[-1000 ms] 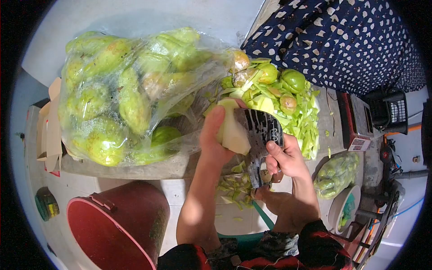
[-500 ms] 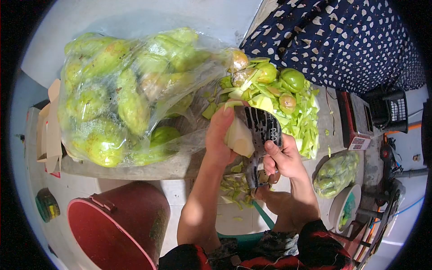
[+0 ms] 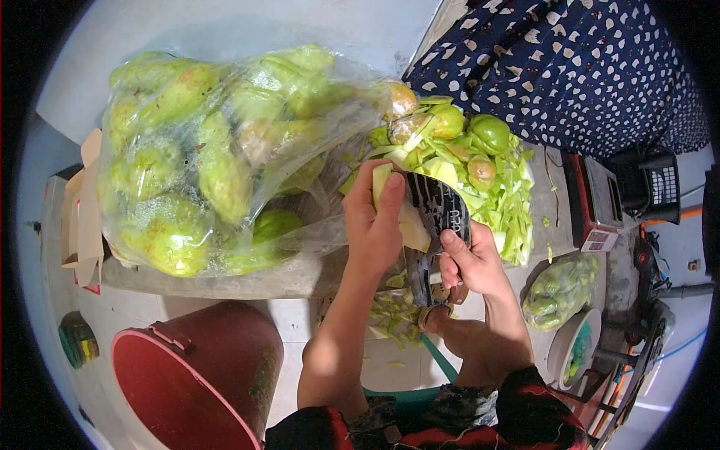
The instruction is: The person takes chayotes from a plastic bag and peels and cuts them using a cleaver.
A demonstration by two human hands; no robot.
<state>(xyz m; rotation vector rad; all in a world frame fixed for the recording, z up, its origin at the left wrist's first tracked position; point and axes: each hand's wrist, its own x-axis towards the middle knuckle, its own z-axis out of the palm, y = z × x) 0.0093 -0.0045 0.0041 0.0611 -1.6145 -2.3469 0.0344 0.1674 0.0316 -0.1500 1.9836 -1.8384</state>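
Observation:
My left hand (image 3: 375, 217) is closed around a pale, peeled fruit that looks like a green papaya (image 3: 411, 229), its thumb lying along the upper part. In my right hand (image 3: 474, 259) is a knife with a broad black blade (image 3: 442, 204) that bears pale lettering and streaks. The blade is against or very close to the fruit's right side; exact contact cannot be made out. Right of and behind the hands is a heap of green peelings (image 3: 506, 206), with several whole green fruits on it, one of them a round green fruit (image 3: 489, 135).
A clear plastic bag of large green fruits (image 3: 221, 169) covers the table's left. Below stands a red bucket (image 3: 255, 360). Peel scraps (image 3: 394, 311) lie on the floor. At right are a red scale (image 3: 592, 199), another bagged bunch (image 3: 562, 289) and a person's dotted dark cloth (image 3: 555, 67).
My left hand has shifted its grip, with the thumb now across the top of the fruit. The fruit and blade have tilted slightly; my right hand stays about where it was.

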